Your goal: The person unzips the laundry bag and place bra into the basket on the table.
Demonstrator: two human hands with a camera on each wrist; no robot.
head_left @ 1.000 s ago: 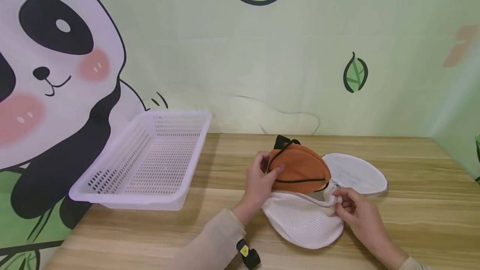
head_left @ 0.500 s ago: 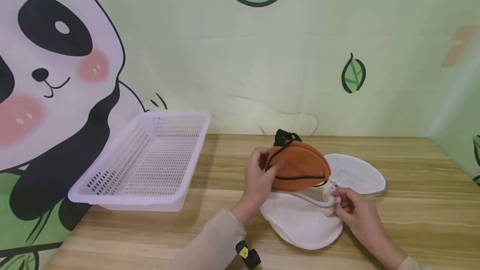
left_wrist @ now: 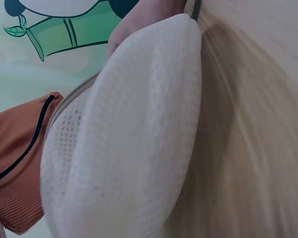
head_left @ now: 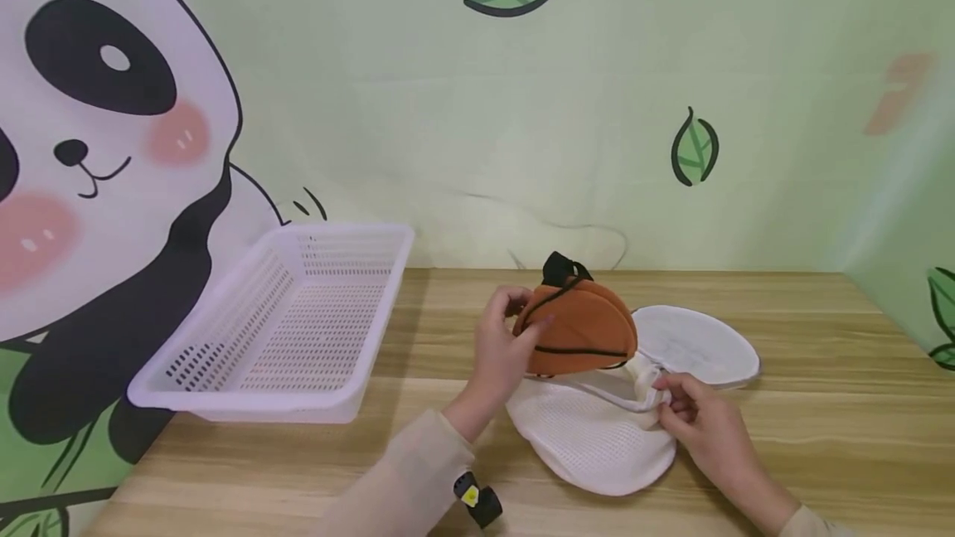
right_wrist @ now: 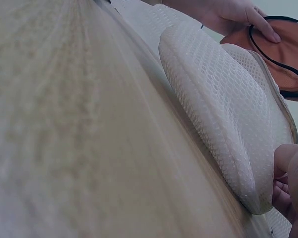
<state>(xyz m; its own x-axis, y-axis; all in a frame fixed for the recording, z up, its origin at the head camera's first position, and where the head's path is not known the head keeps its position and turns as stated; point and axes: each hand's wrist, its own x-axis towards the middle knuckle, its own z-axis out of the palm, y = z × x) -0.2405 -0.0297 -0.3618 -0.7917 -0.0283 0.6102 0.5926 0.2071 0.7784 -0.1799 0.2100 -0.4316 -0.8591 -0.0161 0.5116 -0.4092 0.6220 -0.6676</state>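
Note:
In the head view my left hand point(head_left: 501, 346) pinches a rounded orange cloth piece with black piping point(head_left: 578, 326), thumb on its front face. A black strap point(head_left: 563, 269) bunches at its top. The orange piece stands over the mouth of a white mesh zip bag point(head_left: 597, 437), which lies on the table. My right hand point(head_left: 705, 421) pinches the bag's zipped rim at its right end. In the right wrist view the mesh bag point(right_wrist: 223, 109) bulges up from the table, and the orange cloth point(right_wrist: 288, 52) is above its opening. The left wrist view shows ribbed orange fabric point(left_wrist: 20, 153).
To the left stands a white perforated plastic basket point(head_left: 246, 398). Behind my right hand lies a flat white oval panel point(head_left: 701, 346) beside the bag's opening. The wooden table point(head_left: 843, 421) meets a panda-printed backdrop point(head_left: 418, 106) at its far edge.
The orange piece has risen slightly and shifted a little left with my left hand, showing more of the bag's mouth. My right hand keeps its pinch on the rim. The head view has panned slightly.

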